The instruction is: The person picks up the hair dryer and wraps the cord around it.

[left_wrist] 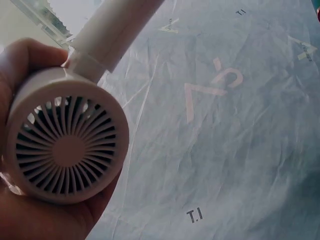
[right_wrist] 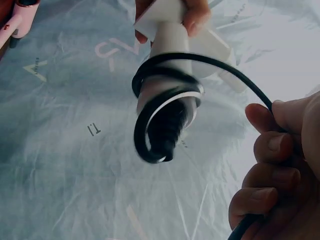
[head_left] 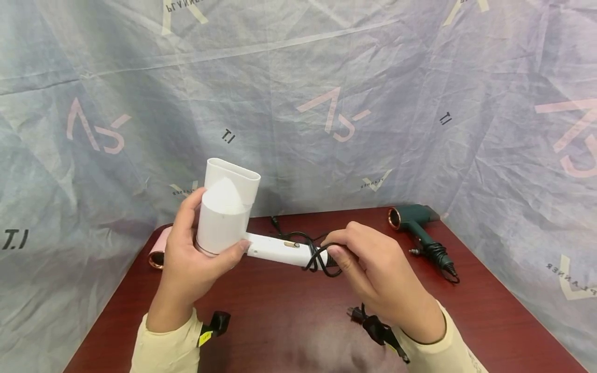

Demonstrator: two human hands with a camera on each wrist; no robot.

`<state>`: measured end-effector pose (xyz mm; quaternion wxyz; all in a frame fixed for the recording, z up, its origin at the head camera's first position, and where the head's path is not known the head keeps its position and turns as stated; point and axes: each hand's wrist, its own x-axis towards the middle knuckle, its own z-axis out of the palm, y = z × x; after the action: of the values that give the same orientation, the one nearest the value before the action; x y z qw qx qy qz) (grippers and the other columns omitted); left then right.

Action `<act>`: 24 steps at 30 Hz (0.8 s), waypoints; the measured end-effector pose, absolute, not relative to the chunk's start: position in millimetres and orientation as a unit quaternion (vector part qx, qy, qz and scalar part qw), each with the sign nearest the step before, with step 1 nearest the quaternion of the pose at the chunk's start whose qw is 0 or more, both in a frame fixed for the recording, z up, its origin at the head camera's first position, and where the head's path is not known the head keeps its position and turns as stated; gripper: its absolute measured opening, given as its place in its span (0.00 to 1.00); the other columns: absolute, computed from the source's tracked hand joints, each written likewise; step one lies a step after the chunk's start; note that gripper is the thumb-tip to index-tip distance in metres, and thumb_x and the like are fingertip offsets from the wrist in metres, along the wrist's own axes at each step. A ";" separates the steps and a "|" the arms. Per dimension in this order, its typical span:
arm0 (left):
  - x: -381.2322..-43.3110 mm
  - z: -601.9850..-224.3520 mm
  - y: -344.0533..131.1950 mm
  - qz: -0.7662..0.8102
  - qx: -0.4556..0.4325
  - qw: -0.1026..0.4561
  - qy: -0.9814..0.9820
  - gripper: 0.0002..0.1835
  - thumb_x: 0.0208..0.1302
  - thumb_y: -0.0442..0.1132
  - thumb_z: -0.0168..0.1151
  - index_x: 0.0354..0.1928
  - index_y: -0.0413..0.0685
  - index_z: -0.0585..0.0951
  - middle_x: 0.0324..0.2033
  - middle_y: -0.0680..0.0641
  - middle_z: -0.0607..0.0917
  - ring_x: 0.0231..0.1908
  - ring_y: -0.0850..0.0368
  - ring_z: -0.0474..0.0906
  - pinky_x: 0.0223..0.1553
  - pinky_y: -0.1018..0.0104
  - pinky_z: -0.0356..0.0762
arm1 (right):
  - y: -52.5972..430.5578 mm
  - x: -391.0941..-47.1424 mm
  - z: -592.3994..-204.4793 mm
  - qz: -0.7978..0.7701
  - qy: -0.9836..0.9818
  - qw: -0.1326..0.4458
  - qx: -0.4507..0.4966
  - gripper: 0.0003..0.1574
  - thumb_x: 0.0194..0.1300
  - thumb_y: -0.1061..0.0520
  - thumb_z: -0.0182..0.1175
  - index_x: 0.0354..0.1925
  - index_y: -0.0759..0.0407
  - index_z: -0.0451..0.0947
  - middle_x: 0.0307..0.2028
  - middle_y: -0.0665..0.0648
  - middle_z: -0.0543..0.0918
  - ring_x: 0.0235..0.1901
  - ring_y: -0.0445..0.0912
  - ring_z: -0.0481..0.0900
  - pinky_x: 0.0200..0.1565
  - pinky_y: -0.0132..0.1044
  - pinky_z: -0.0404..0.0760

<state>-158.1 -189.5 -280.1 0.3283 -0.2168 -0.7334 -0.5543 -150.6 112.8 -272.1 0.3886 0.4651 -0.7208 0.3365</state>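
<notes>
A white hair dryer (head_left: 226,217) with a flat nozzle is held above the table, nozzle up and handle (head_left: 275,249) pointing right. My left hand (head_left: 188,254) grips it round the barrel; the left wrist view shows its slatted round air grille (left_wrist: 69,150). At the handle's end a black power cord (right_wrist: 167,95) is looped round the handle. My right hand (head_left: 373,264) pinches that cord between thumb and forefinger, and in the right wrist view the other fingers (right_wrist: 265,195) curl over it too. A two-pronged plug (head_left: 356,314) hangs below my right wrist.
A dark green hair dryer (head_left: 415,220) with its cord wound round the handle lies at the right back of the dark red table (head_left: 280,321). Partly hidden behind my left hand is a pink hair dryer (head_left: 158,251). Printed grey cloth (head_left: 289,103) hangs behind.
</notes>
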 end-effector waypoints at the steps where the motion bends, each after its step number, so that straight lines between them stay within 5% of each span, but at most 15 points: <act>1: -157.5 -280.1 -189.0 -0.556 -0.220 0.323 -0.733 0.55 0.40 0.19 0.78 0.74 0.54 0.70 0.54 0.47 0.83 0.48 0.53 0.81 0.43 0.67 0.81 | 113.2 -151.0 -272.1 0.338 -0.720 0.389 0.464 0.09 0.78 0.55 0.57 0.44 0.55 0.82 0.29 0.42 0.74 0.27 0.32 0.66 0.32 0.21 0.65; 13: -158.3 -281.2 -188.0 -0.595 -0.352 0.295 -0.660 0.53 0.34 0.16 0.76 0.71 0.33 0.68 0.51 0.39 0.84 0.46 0.52 0.83 0.43 0.67 0.82 | 115.8 -156.6 -274.1 0.357 -0.715 0.371 0.472 0.07 0.78 0.55 0.58 0.45 0.55 0.82 0.28 0.42 0.72 0.26 0.31 0.63 0.30 0.22 0.65; 24: -152.0 -279.4 -183.8 -0.645 -0.397 0.256 -0.601 0.53 0.36 0.12 0.71 0.72 0.27 0.63 0.55 0.33 0.80 0.45 0.46 0.87 0.44 0.61 0.87 | 112.9 -164.9 -284.5 0.375 -0.743 0.298 0.468 0.08 0.74 0.60 0.62 0.46 0.47 0.81 0.35 0.39 0.78 0.30 0.32 0.70 0.35 0.22 0.71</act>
<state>-152.0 -183.8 -279.4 0.2561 -0.3966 -0.6013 -0.6446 -164.9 112.9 -284.5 0.2977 0.4678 -0.7431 0.3746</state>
